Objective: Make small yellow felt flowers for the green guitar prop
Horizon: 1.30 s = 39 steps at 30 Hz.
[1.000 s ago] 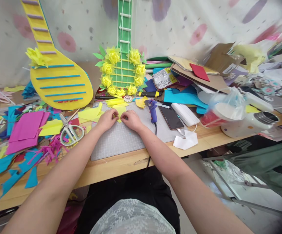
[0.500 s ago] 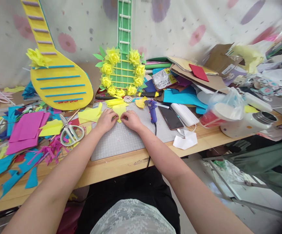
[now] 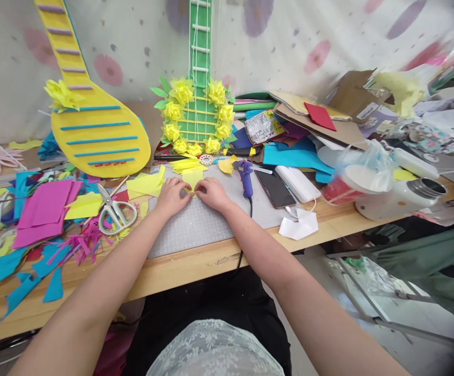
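Over a grey cutting mat (image 3: pixel 195 230), my left hand (image 3: pixel 174 195) and my right hand (image 3: pixel 212 193) face each other with fingertips almost meeting. Both are pinched at the near edge of a yellow crepe-like paper piece (image 3: pixel 193 176); the fingers partly cover it. More yellow paper (image 3: pixel 146 183) lies left of my left hand, and several yellow strips (image 3: pixel 185 165) lie behind. A blue glue gun (image 3: pixel 245 178) rests right of my right hand. White-handled scissors (image 3: pixel 117 215) lie to the left among scraps.
A yellow paper guitar shape (image 3: pixel 101 133) and a green one (image 3: pixel 201 104) with yellow paper flowers lean against the back sheet. A phone (image 3: pixel 276 189), a white power bank (image 3: pixel 299 183), a bagged cup (image 3: pixel 352 183) and a bottle (image 3: pixel 391 198) stand right. Magenta sheets (image 3: pixel 44 211) lie left.
My fingertips have drawn slightly closer together at the yellow paper's near edge. The view has shifted a little; the other things stay in place.
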{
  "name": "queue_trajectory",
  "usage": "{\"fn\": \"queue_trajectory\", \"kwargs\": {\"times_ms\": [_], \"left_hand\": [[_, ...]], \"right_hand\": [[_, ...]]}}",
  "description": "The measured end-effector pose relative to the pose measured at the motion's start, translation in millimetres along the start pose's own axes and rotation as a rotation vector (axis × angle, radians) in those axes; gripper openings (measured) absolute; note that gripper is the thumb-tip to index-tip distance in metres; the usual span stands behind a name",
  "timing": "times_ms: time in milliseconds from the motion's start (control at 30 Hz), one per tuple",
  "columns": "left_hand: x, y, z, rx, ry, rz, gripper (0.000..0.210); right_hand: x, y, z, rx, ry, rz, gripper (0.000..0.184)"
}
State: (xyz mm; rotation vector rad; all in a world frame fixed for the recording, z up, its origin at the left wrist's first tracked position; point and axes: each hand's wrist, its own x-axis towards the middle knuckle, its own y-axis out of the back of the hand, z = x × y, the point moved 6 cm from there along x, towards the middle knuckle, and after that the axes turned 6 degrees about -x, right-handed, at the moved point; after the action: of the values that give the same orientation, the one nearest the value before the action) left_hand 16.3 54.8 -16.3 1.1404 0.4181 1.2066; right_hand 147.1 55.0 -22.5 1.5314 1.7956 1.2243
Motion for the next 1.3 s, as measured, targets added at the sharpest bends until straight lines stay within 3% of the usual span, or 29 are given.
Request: {"fn": "queue_trajectory", "kwargs": {"times_ms": [933,1100,1300], "left_hand": [[1,-1.1,-5,-0.018,0.066,-0.059,0.024],[4,-1.8,-6,-0.018,0.081,-0.058,0.023],[7,-3.3,-11,-0.041,0.133,-0.017,0.019]], "right_hand": [[0,-3,-1,-0.045,-0.009,0.023,0.013],[-3,-5,-5,-0.116,-0.054,0.071,0.023],[-3,-7,-7,-0.154,-0.058,0.025,0.025]]}}
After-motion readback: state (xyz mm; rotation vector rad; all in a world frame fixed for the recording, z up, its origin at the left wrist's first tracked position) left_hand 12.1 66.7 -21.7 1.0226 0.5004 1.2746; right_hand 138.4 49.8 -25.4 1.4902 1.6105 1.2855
